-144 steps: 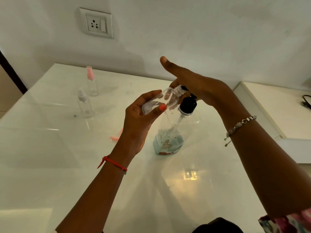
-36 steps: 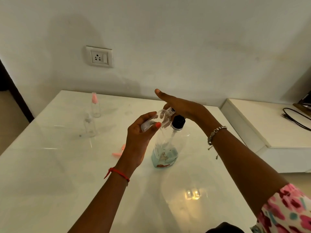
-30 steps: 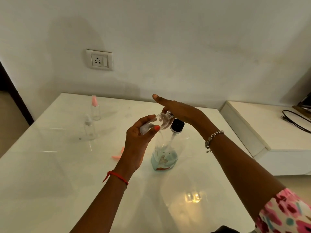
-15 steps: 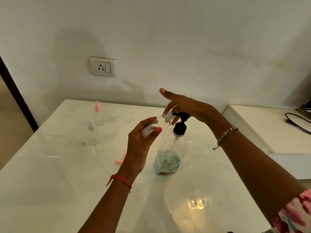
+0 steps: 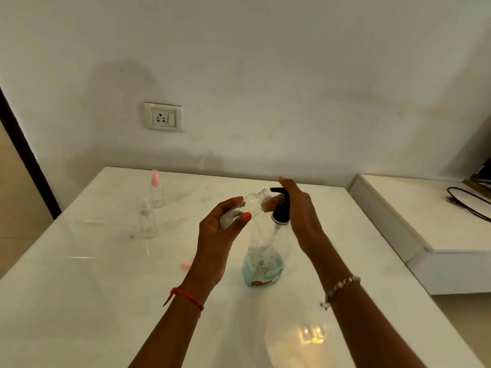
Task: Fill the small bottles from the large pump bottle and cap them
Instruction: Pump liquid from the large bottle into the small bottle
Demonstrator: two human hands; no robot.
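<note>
Since half a second ago the right hand (image 5: pixel 303 216) has dropped from above the pump to beside its black head, its fingers curved behind it; I cannot tell whether they grip. At frame centre, the left hand (image 5: pixel 215 235) has its fingers clamped on one clear small bottle (image 5: pixel 248 207), tilted, with its open neck at the spout. There are three small bottles in all, the pink-topped bottle (image 5: pixel 156 192) and the clear-topped bottle (image 5: pixel 147 221) standing at left on the tabletop (image 5: pixel 93 301), and one pump bottle (image 5: pixel 265 258), low on blue liquid.

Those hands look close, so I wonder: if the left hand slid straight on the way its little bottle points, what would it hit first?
Probably the black pump spout: the open mouth of the small bottle in the left hand is nearly at it. The right hand is just behind; depth is unclear.
</note>
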